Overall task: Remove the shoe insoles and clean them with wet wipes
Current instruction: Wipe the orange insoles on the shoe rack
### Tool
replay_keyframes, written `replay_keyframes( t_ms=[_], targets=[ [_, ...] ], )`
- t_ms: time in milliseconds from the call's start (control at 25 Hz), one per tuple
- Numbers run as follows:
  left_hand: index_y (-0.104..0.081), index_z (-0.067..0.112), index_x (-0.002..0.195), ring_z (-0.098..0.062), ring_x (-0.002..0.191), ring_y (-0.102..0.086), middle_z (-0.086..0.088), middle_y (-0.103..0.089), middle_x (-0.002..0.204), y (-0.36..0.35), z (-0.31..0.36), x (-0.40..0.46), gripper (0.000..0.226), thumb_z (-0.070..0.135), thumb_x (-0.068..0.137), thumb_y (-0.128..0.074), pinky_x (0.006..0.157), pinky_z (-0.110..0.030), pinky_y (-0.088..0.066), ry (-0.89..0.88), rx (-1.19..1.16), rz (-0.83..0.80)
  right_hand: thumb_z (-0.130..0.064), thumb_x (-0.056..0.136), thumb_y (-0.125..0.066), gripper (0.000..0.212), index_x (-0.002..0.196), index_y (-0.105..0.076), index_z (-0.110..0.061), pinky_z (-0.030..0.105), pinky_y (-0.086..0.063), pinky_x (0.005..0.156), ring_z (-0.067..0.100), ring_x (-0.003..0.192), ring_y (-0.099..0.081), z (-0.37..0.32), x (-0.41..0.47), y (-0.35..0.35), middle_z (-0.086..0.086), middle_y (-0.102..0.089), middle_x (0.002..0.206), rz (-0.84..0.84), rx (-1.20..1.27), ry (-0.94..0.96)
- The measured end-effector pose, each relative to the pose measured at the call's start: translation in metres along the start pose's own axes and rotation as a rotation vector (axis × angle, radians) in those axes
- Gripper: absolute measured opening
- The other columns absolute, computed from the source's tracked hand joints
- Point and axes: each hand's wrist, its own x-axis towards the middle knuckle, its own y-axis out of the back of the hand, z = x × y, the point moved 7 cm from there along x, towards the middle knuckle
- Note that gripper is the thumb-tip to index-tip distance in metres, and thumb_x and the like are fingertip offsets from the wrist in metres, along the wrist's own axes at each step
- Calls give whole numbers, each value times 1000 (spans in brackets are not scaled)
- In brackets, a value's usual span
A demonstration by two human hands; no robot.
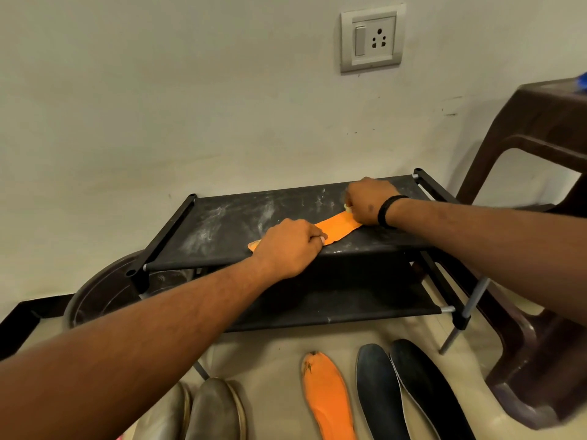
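While both hands cover its ends, orange insole shows only mid-length.

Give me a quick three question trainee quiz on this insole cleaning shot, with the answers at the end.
1. True or false: the orange insole being cleaned lies on the rack's top shelf.
2. How many insoles lie on the floor?
3. Which hand wears the black wristband?

Key:
1. True; the left hand pins it down.
2. Three: one orange floor insole and two dark insoles.
3. The right hand, wiping at the insole's far end.
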Motion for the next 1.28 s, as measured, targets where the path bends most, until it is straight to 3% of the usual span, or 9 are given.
replay_keyframes(
  t_ms=[200, 320, 440, 560, 800, 960, 1040, 1160, 1280],
  targets=[
    [-72, 26, 123, -19, 87, -67, 0, -75, 102, 1, -2, 1, 33, 29, 102, -47, 81, -34, -54, 3, 7, -9, -13, 88, -60, 25, 109, -73, -12, 28, -52, 87, 21, 99, -67, -38, -32, -14, 3, -72, 112, -115, 248, 249],
    [-70, 23, 128, -17, 96, -67, 0, -67, 132, 2, 1, 3, 34, 26, 102, -48, 94, -39, -54, 4, -27, -10, -17, 87, -56, 27, 109, -72, -19, 38, -54, 87, 27, 98, -65, 12, -15, -4, 7, -71, 111, -24, 74, 44],
    [-71, 23, 126, -14, 91, -66, -1, -66, 133, 1, -2, 3, 33, 23, 100, -49, 94, -37, -55, 9, -30, -10, -10, 85, -54, 24, 101, -71, -8, 40, -55, 84, 29, 87, -63, -4, -19, -10, 12, -71, 102, -23, 74, 59],
    [-72, 25, 123, -19, 100, -68, -2, -70, 126, 0, -6, 4, 33, 23, 99, -50, 95, -39, -54, 19, -30, -10, -13, 86, -59, 23, 103, -75, -12, 37, -53, 92, 22, 99, -66, -37, -38, -12, 4, -73, 107, -84, 244, 232],
    [-71, 23, 125, -21, 107, -66, -3, -64, 137, 2, -2, 8, 33, 21, 100, -51, 96, -35, -53, 39, -47, -14, -10, 86, -53, 11, 94, -60, -10, 37, -53, 77, 30, 85, -60, -1, -10, -1, 12, -66, 104, -11, -2, -46],
    [-74, 25, 120, -20, 104, -67, -2, -70, 127, -1, -9, 8, 32, 21, 97, -52, 94, -41, -56, 48, -48, -22, -8, 87, -58, 24, 108, -70, -8, 32, -54, 84, 26, 99, -65, -39, -13, -14, 9, -69, 112, -55, 264, 92],
    [-76, 27, 114, -19, 92, -68, -1, -73, 116, 0, -10, 12, 29, 22, 95, -54, 86, -43, -58, 55, -41, -10, -11, 88, -61, 19, 103, -74, -9, 29, -54, 78, 21, 94, -67, -42, -15, -13, 5, -72, 106, -152, 393, 150],
    [-74, 24, 105, -20, 99, -64, 0, -69, 113, 4, -9, 22, 17, 28, 94, -62, 90, -44, -55, 85, -16, 32, -10, 86, -64, 12, 91, -75, -9, 34, -56, 82, 18, 91, -67, -18, -9, 2, 6, -73, 102, -124, 527, 84],
    [-58, 19, 125, -25, 112, -60, -3, -62, 123, 3, -15, 34, 45, 46, 90, -67, 95, -46, -52, 154, 45, -15, -9, 87, -63, 15, 96, -75, -6, 33, -55, 85, 21, 99, -65, 7, -6, 7, 8, -71, 107, -12, 547, -4]
  ],
)
